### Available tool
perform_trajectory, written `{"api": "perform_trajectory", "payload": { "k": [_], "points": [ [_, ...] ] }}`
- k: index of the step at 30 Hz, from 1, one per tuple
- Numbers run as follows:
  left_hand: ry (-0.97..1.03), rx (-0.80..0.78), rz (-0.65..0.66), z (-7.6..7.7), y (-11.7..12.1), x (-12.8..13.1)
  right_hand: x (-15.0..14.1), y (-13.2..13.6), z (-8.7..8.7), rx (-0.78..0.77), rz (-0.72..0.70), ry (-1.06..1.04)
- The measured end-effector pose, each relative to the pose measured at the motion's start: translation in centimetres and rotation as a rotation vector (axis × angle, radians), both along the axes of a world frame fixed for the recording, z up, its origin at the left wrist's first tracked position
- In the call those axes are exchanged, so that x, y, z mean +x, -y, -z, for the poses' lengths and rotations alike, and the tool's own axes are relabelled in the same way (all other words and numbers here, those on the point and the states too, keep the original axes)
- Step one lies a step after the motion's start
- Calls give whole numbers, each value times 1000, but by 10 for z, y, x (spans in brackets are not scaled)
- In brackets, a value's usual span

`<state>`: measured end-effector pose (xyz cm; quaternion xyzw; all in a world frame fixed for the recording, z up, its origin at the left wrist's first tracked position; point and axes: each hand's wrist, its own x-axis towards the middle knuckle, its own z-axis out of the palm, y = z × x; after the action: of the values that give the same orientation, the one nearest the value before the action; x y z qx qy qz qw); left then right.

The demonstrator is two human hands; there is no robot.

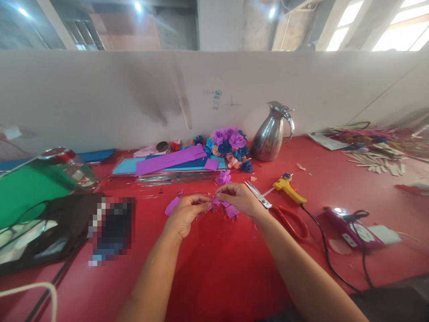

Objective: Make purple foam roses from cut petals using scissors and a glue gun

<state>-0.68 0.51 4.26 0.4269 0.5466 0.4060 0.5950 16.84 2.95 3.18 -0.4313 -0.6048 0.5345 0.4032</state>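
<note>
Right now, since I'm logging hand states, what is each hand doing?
Left hand: fingertips closed on a small purple paper piece.
Right hand: fingertips pinched at the same purple bit, grip partly hidden.

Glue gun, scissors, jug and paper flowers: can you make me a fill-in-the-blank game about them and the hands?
The glue gun has a ____ body.
The scissors have ____ handles.
In the picture, the metal jug stands to the ____ of the flowers.
The paper between the left hand and right hand is ____.

Missing words: yellow; red; right; purple.
</note>
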Motion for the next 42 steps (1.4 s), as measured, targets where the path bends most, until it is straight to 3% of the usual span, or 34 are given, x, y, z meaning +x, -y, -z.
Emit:
{"api": "perform_trajectory", "payload": {
  "k": [8,17,25,42],
  "points": [
    [-40,11,-4,-1,1,1,3,0,-1,30,-34,16],
    [-40,29,79,7,-2,-1,5,-3,2,56,-32,64],
    [-2,24,16,2,0,1,1,1,-2,88,50,80],
    [-31,28,30,-1,2,4,-3,3,3,89,28,70]
  ]
}}
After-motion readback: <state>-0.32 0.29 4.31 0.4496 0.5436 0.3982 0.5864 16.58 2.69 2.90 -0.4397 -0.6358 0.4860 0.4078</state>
